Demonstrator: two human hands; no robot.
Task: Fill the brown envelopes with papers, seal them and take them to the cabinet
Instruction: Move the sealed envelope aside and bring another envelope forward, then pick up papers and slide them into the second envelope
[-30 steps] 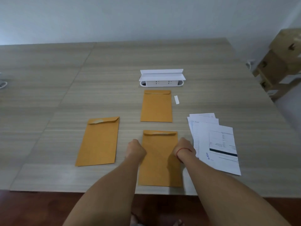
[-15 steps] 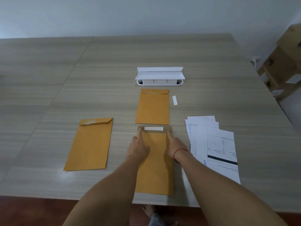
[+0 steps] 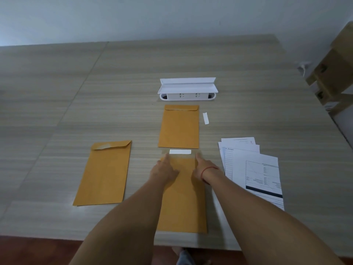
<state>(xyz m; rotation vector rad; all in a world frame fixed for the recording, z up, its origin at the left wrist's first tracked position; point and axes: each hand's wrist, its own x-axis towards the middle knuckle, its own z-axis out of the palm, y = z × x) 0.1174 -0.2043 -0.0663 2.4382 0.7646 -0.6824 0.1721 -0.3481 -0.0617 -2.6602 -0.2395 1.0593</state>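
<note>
three brown envelopes and a fanned stack of printed papers, all lying flat.
the near envelope, lower centre of the frame, lies lengthwise with its flap opened away from the viewer, a white strip showing across it. the far envelope, centre of the frame just beyond it, has its flap folded down. the left envelope, left of centre and tilted slightly clockwise, has its flap folded down with a pale patch on it. the papers, white printed sheets, lie fanned right of centre, apart from the envelopes.

Soft, even, dimmish light; faint glare on the table edge; wide-angle bending; slight blur.
</note>
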